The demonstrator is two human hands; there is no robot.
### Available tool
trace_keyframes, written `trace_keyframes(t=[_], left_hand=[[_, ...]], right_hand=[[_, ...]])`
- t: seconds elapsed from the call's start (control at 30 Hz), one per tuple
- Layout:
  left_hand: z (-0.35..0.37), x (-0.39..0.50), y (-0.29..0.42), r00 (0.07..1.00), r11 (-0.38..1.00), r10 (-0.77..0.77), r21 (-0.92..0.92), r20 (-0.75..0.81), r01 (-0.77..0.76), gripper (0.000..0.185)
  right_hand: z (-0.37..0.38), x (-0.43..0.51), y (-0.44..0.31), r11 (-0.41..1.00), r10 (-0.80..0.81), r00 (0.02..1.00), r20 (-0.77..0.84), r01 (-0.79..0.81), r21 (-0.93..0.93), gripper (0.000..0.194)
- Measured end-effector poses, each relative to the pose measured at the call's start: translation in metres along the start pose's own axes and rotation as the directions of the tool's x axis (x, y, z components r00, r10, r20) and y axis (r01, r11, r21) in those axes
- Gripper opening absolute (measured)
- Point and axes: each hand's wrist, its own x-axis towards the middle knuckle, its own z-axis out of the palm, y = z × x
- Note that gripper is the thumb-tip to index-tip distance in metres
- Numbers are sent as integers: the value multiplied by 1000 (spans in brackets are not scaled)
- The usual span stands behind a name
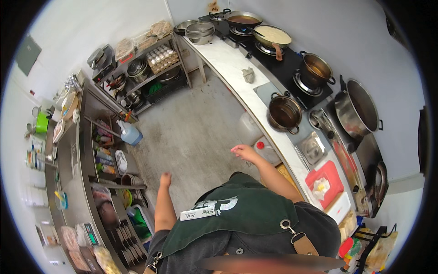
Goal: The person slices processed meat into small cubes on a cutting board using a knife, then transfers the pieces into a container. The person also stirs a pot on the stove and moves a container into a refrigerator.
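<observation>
Both of my hands hang over the grey floor (pixel 191 116) of a narrow kitchen. My right hand (pixel 243 152) has nothing in it, its fingers apart, close to a plastic jug with a red cap (pixel 268 152) beneath the white counter (pixel 236 65). My left hand (pixel 166 178) is near the shelving on the left; its fingers are too small to make out. On the counter stand an empty-looking dark pot (pixel 284 113) and a crumpled cloth (pixel 248 75). A pan of pale batter-like liquid (pixel 272 35) and a pot of brown liquid (pixel 316 67) sit on the gas burners.
A wok of brown liquid (pixel 243 20) sits over a blue flame. A large steel stockpot (pixel 357 106) stands at the right. Egg trays (pixel 162 59) fill part of the back rack (pixel 157 77). A bluish plastic jug (pixel 130 133) projects beside the left steel counter (pixel 65 171).
</observation>
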Motion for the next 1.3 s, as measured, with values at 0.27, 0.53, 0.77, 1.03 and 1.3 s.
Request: trace_keyframes(t=[0.27, 0.53, 0.77, 1.03, 1.3], left_hand=[[-14, 154, 274, 893, 836, 441, -404, 90, -372, 44], [-34, 201, 228, 963, 604, -112, -753, 244, 261, 45], [-63, 299, 202, 866, 676, -380, -540, 326, 501, 41], [-116, 515, 347, 871, 990, -143, 81, 470, 118, 39], [-105, 692, 539, 821, 998, 39, -58, 570, -7, 38]], right_hand=[[-86, 165, -59, 972, 193, 980, -55, -183, 147, 27], [-189, 366, -223, 998, -57, 959, -278, 49, -35, 23], [-281, 387, -373, 762, -609, 208, -765, -113, -637, 12], [-398, 427, -404, 691, -444, -29, -896, -647, -322, 34], [-381, 385, -395, 766, -410, -104, -906, -578, -281, 27]])
